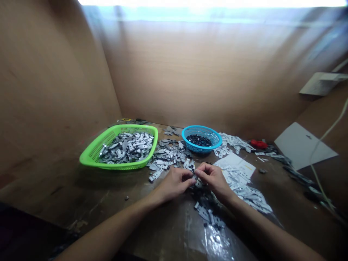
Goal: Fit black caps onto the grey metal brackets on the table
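My left hand and my right hand meet at the middle of the brown table, fingertips pinched together on a small grey metal part. Both hands are closed on it. Loose grey and white metal clips lie scattered just beyond the hands. More clips lie under my right wrist. A green basket full of the same clips stands to the left. A round blue basket with small dark pieces stands behind the hands.
Cardboard walls enclose the table on the left, back and right. White paper sheets lie at the right, with a red object, dark tools and a pale cable. Another spread of white clips runs along my right forearm.
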